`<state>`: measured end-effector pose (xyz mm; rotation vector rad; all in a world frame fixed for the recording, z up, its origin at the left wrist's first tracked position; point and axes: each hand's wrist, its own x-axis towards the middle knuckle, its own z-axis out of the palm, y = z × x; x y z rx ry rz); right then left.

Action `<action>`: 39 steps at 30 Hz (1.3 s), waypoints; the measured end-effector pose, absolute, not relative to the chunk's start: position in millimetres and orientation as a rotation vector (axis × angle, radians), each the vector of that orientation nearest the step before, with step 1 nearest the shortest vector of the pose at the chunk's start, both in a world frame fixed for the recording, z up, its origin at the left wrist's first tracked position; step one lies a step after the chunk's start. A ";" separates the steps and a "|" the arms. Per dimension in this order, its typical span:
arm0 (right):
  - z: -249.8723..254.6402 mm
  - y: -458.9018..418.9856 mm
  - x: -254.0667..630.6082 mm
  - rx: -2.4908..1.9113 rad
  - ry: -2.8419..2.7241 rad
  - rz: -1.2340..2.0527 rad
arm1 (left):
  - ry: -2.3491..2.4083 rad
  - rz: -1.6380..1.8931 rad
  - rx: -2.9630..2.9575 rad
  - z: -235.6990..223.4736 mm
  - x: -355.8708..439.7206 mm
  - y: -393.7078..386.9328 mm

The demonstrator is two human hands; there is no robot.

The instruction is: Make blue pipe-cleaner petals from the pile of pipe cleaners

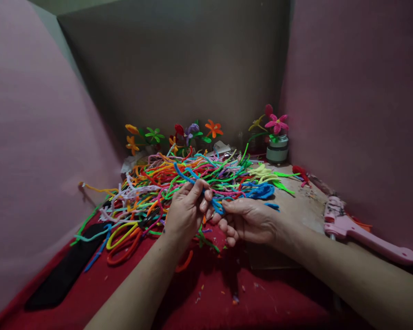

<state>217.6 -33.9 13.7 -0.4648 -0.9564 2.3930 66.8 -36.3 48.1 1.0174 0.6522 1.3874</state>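
Note:
My left hand (pixel 190 205) pinches a blue pipe cleaner (pixel 183 172) between thumb and fingers. Two of its ends stick up and to the left past the fingertips. Lower down, the blue stem bends into a small loop, and my right hand (pixel 249 220) grips it there with thumb and forefinger. The other fingers of that hand are curled below. Just behind both hands spreads a large heap of pipe cleaners (pixel 158 176) in many colours. A folded blue bundle (pixel 259 191) lies beyond my right hand.
Pipe-cleaner flowers (pixel 214 129) stand at the back, some by a small grey-green pot (pixel 277 150). A pink long-handled tool (pixel 375 240) rests at right on a board (pixel 296 208). Yellow and red loops (pixel 124 238) and a black strip (pixel 65 270) lie left on red cloth (pixel 124 279).

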 end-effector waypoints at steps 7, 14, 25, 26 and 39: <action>16.5 -37.3 212.5 -0.519 -0.783 2.395 | 0.651 1.385 1.059 49.2 69.7 -41.4; 12.5 -37.3 208.8 -0.606 -0.886 2.263 | 0.654 1.401 1.059 48.2 70.3 -40.4; 20.5 -35.3 213.6 -0.641 -1.216 1.960 | 0.799 1.361 1.092 47.2 67.8 -39.2; 21.1 -35.0 213.7 -0.646 -1.236 1.927 | 0.800 1.346 1.111 46.1 67.4 -38.4; 24.1 -37.8 211.0 -0.924 -1.368 1.599 | 1.072 1.177 1.208 39.4 64.0 -39.7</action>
